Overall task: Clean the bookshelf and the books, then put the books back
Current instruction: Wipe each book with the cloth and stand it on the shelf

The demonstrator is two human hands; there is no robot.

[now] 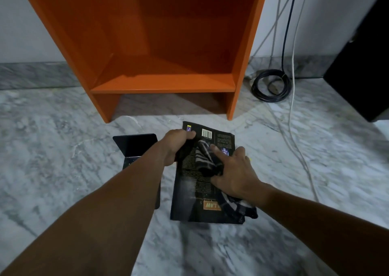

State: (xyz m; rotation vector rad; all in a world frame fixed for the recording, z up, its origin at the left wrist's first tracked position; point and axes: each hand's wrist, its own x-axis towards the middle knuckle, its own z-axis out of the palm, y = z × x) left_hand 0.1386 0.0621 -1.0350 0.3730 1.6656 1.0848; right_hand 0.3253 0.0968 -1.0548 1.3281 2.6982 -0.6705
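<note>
step: wiping a book, so this is the cleaning phase; the putting back is not yet started.
book (189, 191): black paperback, back cover up, on the floor (63, 149) just in front of the bookshelf (164, 84), towards its right leg. I cannot tell whether it lies flat or its near edge is lifted.
left hand (176, 145): clenched on the book's far-left edge near the corner, steadying it.
right hand (233, 174): grasping a bunched striped cloth (207, 159) between thumb and fingers and pressing it on the cover, index finger stretched out. The cloth's tail runs under the wrist to the book's near-right corner.
bookshelf: orange, and the visible compartment holds nothing. Looks ready to receive books, though I can't judge dust from here.
next move: probably finish the wipe across the cover, flip the book for the other face, then stand it on the shelf board. The left hand needs to hold firm so the book doesn't slide.
edges: a second black item (136, 145) sits just left of the book, under the left forearm.
room: the floor is open on the near side and to the left. To the right are a coiled cable (271, 86) and a white cable (292, 117), so keep the cloth tail away from them.
</note>
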